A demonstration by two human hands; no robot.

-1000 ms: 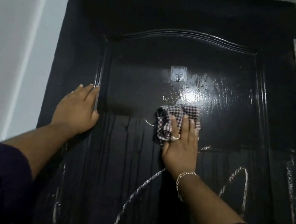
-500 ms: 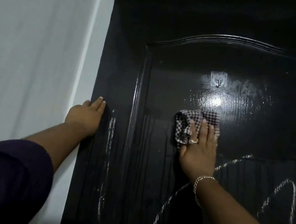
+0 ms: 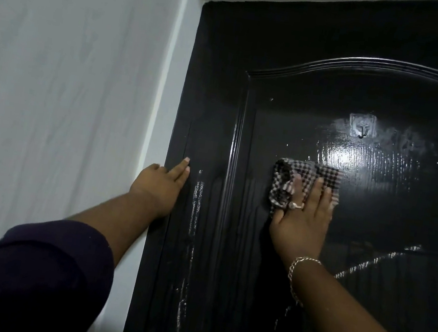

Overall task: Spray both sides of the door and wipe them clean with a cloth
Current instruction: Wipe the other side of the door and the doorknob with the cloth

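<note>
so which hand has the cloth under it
The right hand, the one with the ring and bracelet, presses the checked cloth flat against the door panel. The left hand rests bare on the door's left edge, with no cloth.

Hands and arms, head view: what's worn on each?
Both forearms are bare, with dark navy-purple sleeves pushed up near the elbows. The right hand wears a silver ring with a stone on one finger and a silver chain bracelet at the wrist. The left hand shows no jewellery.
</note>
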